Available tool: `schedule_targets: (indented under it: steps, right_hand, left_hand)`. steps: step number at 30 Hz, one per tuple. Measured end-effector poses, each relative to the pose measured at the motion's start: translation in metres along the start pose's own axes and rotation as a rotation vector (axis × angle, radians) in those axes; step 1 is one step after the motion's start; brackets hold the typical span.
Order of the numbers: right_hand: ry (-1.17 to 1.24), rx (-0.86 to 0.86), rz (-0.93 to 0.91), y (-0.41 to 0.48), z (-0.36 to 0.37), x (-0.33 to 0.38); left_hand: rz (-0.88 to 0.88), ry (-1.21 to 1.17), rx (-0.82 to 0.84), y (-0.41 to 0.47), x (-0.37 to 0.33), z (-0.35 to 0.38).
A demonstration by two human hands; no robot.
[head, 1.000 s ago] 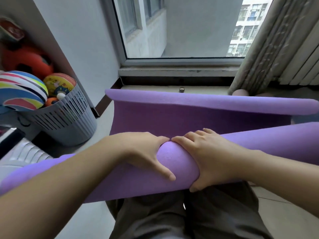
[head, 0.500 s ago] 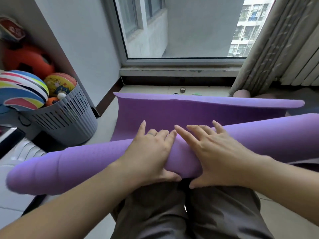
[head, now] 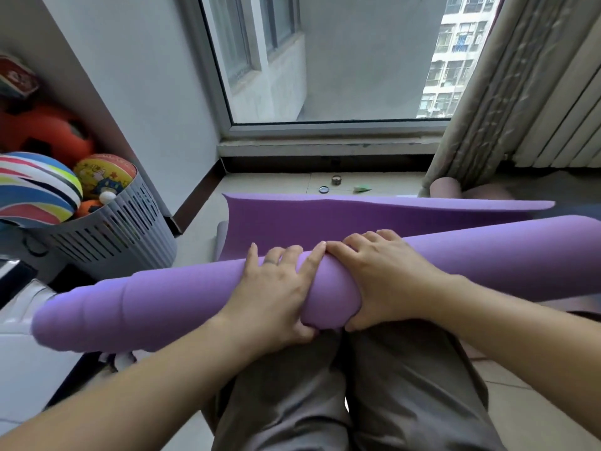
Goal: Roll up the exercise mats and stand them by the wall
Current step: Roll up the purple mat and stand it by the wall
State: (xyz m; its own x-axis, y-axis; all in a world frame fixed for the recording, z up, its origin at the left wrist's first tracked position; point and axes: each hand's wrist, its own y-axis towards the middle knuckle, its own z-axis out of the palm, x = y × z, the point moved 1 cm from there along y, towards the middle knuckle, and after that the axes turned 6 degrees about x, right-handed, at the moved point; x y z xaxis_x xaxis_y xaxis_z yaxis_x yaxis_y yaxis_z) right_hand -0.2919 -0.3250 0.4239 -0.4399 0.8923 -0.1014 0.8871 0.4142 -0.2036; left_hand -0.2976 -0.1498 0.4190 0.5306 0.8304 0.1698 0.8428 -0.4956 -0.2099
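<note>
Fingers (head: pixel 312 260) of both hands curled over purple mat roll (head: pixel 169 301)

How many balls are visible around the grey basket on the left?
4 clearly: a striped ball at the basket rim, a yellow patterned ball behind it, an orange ball below those, and a red-orange ball farther back. More may be hidden inside.

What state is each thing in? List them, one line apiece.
Mat: mostly rolled, a flat stretch left.
Left hand: pressed on the roll, fingers spread.
Right hand: wrapped over the roll.
Basket: upright, full of balls.
Window: shut, as far as I can tell.
Curtain: drawn aside.
</note>
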Motion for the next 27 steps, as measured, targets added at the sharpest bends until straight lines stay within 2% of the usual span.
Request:
schedule_targets:
  steps: [7, 12, 21, 24, 27]
  right_hand:
    - [0.026, 0.145, -0.129, -0.026, -0.049, 0.000]
    - [0.054, 0.263, -0.169, -0.045, -0.021, 0.020]
    - [0.085, 0.010, -0.146, -0.056, -0.012, 0.022]
    - [0.080, 0.065, -0.133, -0.051, -0.019, 0.019]
    - [0.096, 0.051, -0.118, -0.046, -0.027, 0.014]
  left_hand:
    - [0.099, -0.088, -0.015, -0.031, 0.008, -0.036]
    - [0.159, -0.042, 0.139, -0.045, -0.010, -0.017]
    - [0.201, -0.150, 0.174, -0.032, -0.002, -0.010]
    - [0.202, -0.143, 0.144, -0.029, 0.003, -0.014]
    - [0.199, -0.096, 0.091, -0.026, 0.006, -0.021]
